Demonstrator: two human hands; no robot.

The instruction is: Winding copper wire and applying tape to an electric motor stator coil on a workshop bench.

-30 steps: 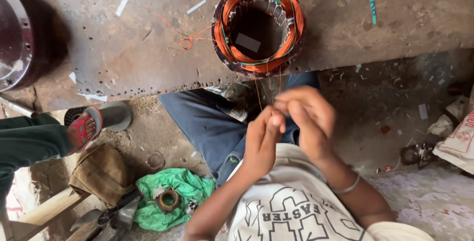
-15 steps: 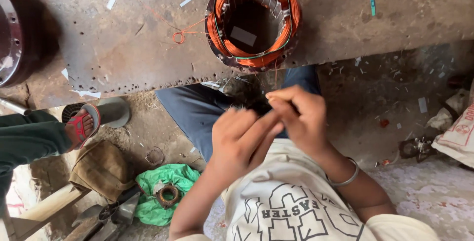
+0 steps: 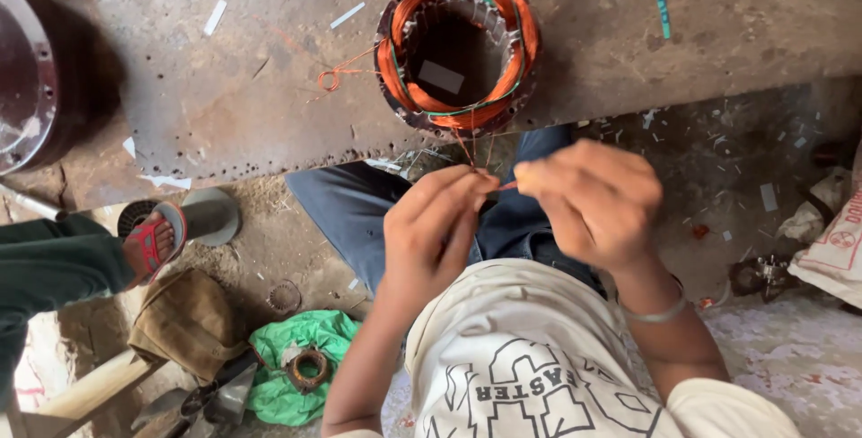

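A motor stator [image 3: 460, 48] lies on a worn, scratched metal workbench [image 3: 224, 88], at its near edge, its bore opening upward so the cylinder's axis stands vertical. Its laminated steel ring is dark and rusty; glossy orange-copper windings [image 3: 521, 34] loop around the rim, bound with a thin green tie. Fine copper lead wires [image 3: 476, 149] run from the ring's near side straight down over the bench edge toward the seated person, their long axis roughly perpendicular to that edge.

The left hand [image 3: 431, 232] is raised palm inward, fingers curled nearly closed, thumb and forefinger tips pinching the wire ends. The right hand [image 3: 597, 200] faces it, knuckles up, fingers bunched in a tight pinch on the same wires; the two sets of fingertips almost touch just below the bench edge. A thin bangle [image 3: 660, 314] circles the right wrist.

On the floor to the left lie a crumpled green cloth [image 3: 287, 348] with a small wire spool [image 3: 310, 368] on it, a tan pouch [image 3: 184, 326], and another person's sandalled foot [image 3: 157, 239].
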